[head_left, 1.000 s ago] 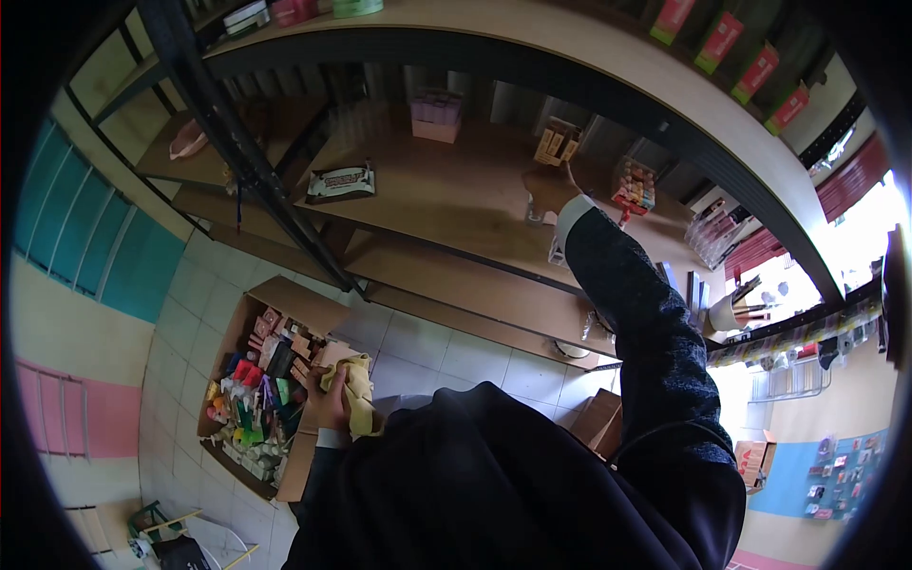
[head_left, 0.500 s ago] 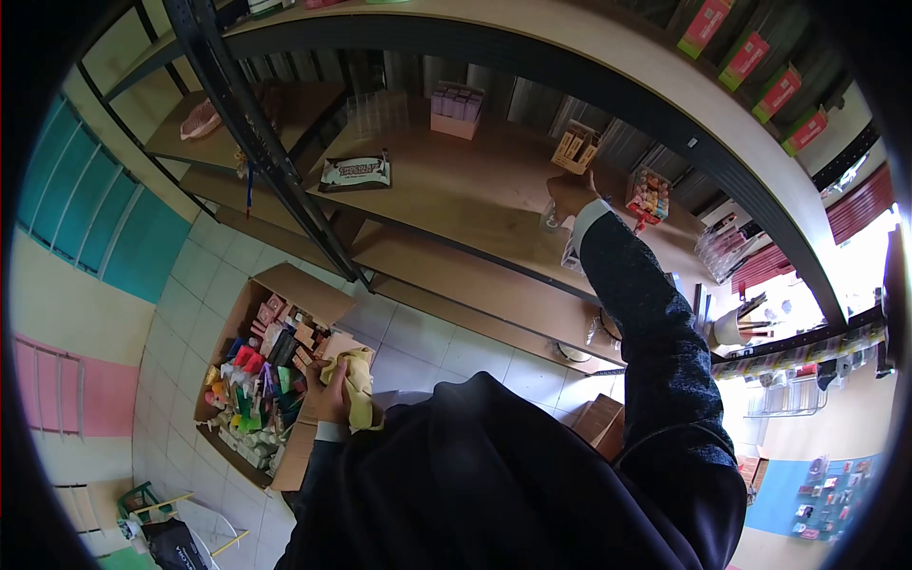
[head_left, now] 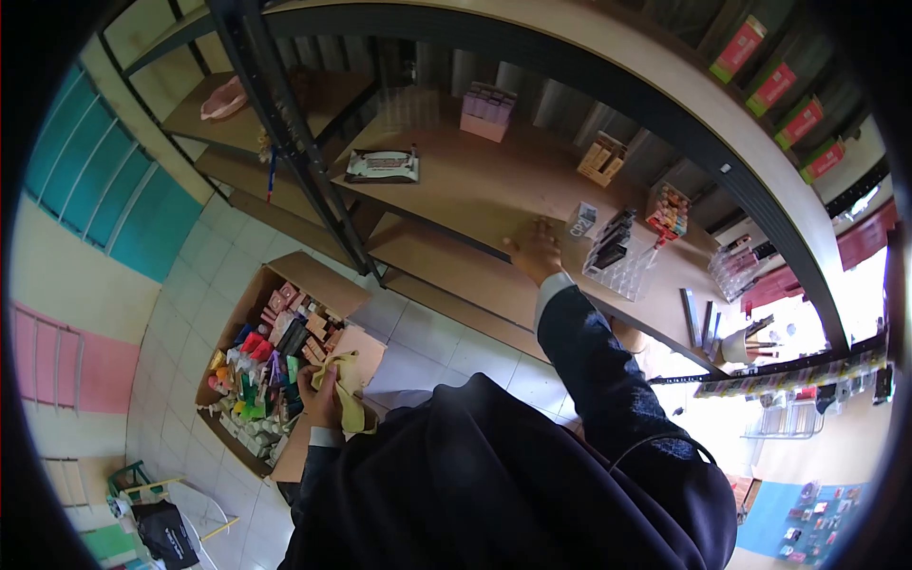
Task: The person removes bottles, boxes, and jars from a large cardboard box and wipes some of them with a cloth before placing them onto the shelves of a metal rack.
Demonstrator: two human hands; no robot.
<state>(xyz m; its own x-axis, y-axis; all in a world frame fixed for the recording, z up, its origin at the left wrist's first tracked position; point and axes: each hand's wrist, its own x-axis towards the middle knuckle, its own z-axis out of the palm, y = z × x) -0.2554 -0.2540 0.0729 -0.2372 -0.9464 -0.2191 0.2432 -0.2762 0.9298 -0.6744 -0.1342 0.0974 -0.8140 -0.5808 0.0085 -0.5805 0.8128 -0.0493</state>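
My left hand [head_left: 321,399] is closed round a yellow cloth [head_left: 353,385] beside the open cardboard box [head_left: 366,353] of packed goods. My right hand [head_left: 534,249] is over the front edge of the brown shelf [head_left: 475,204], fingers apart and nothing in them. To its right on that shelf are a small clear container [head_left: 581,218] and a clear organizer [head_left: 613,266] with black items. Farther back stand a tan box [head_left: 602,158] and a box of colourful small items [head_left: 668,211].
A black-and-white packet [head_left: 382,166] and a box of purple items [head_left: 488,112] rest on the shelf's left part. A black metal post [head_left: 285,142] rises at the left. Pink and green boxes [head_left: 736,47] line the upper shelf. A cup of brushes [head_left: 736,347] is at the right.
My right hand has moved from beside the tan box toward the shelf's front edge, uncovering the clear containers. The view has shifted slightly. My left hand still holds the cloth.
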